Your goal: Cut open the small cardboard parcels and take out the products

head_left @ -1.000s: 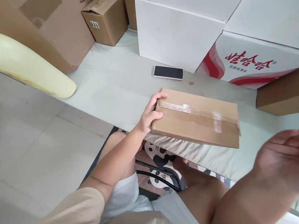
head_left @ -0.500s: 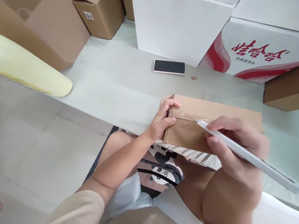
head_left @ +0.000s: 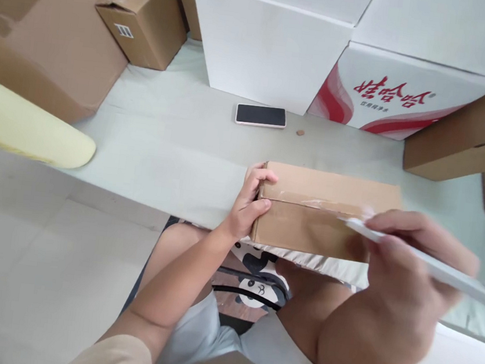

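A small brown cardboard box (head_left: 307,231) lies at the near edge of the cloth-covered table, a taped seam running along its top. Around its left end my left hand (head_left: 248,205) is closed, thumb and fingers on either side of the seam. My right hand (head_left: 411,277), somewhat blurred, is closed on a slim white utility knife (head_left: 447,268). The knife's thin tip points left, over the right part of the seam; I cannot tell whether it touches the box. Clear tape (head_left: 314,203) looks crinkled along the seam.
Beyond the box lie a phone (head_left: 261,116) and a small brown scrap (head_left: 300,133). White cartons (head_left: 267,44) stand behind them. Brown cartons (head_left: 142,21) stand at the back left, others (head_left: 461,142) at the right. A pale yellow roll (head_left: 30,123) juts in at the left.
The knife and my right hand have moved right along the seam, away from my left hand. My left hand keeps its hold on the box. The whole view has shifted slightly.
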{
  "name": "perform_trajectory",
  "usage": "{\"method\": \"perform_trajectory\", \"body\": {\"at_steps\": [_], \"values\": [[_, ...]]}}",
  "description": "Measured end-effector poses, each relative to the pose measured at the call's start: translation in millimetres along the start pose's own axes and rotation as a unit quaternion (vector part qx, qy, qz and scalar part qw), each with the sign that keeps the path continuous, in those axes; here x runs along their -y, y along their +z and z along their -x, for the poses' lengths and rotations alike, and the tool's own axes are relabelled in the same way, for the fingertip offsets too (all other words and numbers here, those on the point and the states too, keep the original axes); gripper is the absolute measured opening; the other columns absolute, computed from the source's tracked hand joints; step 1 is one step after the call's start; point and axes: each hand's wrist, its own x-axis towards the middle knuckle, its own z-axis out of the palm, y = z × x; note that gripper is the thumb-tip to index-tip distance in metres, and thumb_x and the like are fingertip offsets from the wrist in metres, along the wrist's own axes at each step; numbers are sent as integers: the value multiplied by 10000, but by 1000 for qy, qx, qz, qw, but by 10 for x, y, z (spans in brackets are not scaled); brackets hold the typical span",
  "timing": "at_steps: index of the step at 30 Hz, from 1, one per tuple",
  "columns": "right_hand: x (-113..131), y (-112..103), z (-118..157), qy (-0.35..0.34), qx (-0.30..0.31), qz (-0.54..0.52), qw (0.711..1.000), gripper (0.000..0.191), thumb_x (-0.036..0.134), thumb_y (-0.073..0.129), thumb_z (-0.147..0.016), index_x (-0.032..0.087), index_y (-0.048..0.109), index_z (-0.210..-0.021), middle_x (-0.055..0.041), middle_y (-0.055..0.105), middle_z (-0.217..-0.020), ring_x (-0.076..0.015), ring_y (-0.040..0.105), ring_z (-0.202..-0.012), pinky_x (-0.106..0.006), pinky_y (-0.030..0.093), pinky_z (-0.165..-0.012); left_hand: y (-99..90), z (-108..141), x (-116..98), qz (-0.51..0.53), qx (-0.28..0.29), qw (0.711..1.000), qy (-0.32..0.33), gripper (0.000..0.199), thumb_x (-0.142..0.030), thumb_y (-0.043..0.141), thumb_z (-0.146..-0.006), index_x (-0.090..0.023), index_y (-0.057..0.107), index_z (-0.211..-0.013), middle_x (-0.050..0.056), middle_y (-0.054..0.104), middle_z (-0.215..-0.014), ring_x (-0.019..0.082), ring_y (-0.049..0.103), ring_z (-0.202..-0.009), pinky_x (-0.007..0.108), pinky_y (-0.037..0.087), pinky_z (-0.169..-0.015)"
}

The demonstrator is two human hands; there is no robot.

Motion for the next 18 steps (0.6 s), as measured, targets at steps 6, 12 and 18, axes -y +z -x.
{"method": "perform_trajectory", "body": {"at_steps": [6,12,18], "values": [[-106,-214,-196,53,-261,-204,942,134,191,695,-680,243,599,-758,59,490,-643,-109,534,-555,-209,413,-411,-8,-22,-100,9,-24,998,-51,394,-440,615,-766,-279,568,-1122,64,491,-1343,336,483,-1280,475,420,-1084],[-246,-157,-175,40,-248,-206,946,289,339,799,-761,214,560,-866,11,712,-841,-102,646,-580,-233,528,-533,-20,-72,-143,18,-42,997,-69,358,-404,620,-731,-272,582,-1062,53,523,-1260,278,538,-1087,398,478,-909],[-343,-152,-166,74,-315,-182,928,400,480,771,-842,242,465,-940,87,642,-615,-79,537,-424,-173,398,-390,-25,-70,-121,17,-50,997,-58,372,-417,638,-718,-273,570,-1055,52,535,-1218,273,548,-1073,382,484,-879]]}}
